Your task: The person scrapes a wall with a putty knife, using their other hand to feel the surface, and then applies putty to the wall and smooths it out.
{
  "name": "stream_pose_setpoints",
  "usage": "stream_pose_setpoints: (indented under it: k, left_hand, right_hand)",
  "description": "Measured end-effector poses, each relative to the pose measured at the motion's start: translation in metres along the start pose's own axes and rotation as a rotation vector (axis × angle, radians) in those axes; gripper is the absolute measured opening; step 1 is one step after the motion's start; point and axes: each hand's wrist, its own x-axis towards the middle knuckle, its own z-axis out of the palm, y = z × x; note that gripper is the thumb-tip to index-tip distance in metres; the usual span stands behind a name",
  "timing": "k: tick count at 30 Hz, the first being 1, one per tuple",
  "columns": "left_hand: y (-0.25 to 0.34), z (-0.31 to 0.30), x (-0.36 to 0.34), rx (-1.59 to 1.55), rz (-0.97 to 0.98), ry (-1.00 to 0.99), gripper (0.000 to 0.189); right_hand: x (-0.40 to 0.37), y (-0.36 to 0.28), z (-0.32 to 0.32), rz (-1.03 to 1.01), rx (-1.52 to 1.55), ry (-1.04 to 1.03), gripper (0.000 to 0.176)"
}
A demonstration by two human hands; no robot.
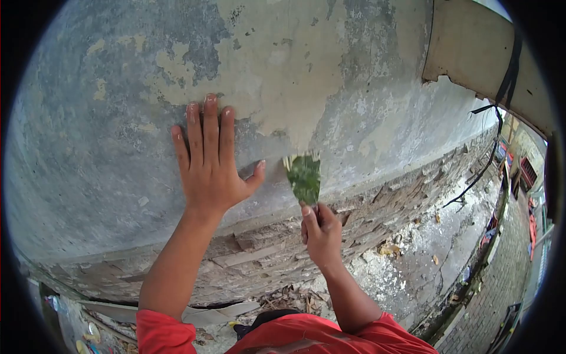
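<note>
My left hand (pixel 207 159) lies flat against the grey, patchy wall (pixel 118 177), its fingers spread and pointing up. To its right, my right hand (pixel 322 233) is closed round the lower end of a scraper (pixel 304 180). The scraper's wide blade points up and looks green and mottled, with pale bits along its top edge. That edge is at the wall, just under a cream-coloured patch of peeling paint (pixel 283 76). The handle is mostly hidden in my fingers.
Rough stonework (pixel 259 251) runs along the wall's foot. White flakes lie on the ground (pixel 383 280) below. At the upper right hangs a beige panel (pixel 477 53) with a black strap (pixel 512 71). A brick-paved path (pixel 501 277) runs down the right side.
</note>
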Motion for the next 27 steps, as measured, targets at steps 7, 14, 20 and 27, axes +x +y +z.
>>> stream_pose_setpoints:
  k: [7,14,20,27]
  left_hand:
    - [-0.001,0.001,-0.002,0.007,0.008,-0.001,0.090]
    - [0.002,0.000,-0.003,0.018,-0.011,0.014,0.089]
    - [0.001,0.000,-0.005,0.044,-0.011,-0.015,0.086]
    - [0.001,0.002,-0.005,0.045,-0.004,0.016,0.087]
  right_hand:
    - [-0.001,0.003,-0.004,0.117,0.168,-0.058,0.029]
    - [0.025,-0.011,-0.017,0.056,0.052,-0.191,0.027]
    - [0.004,0.005,-0.012,0.232,0.381,-0.215,0.029]
    - [-0.004,0.020,-0.011,0.288,0.419,-0.212,0.028]
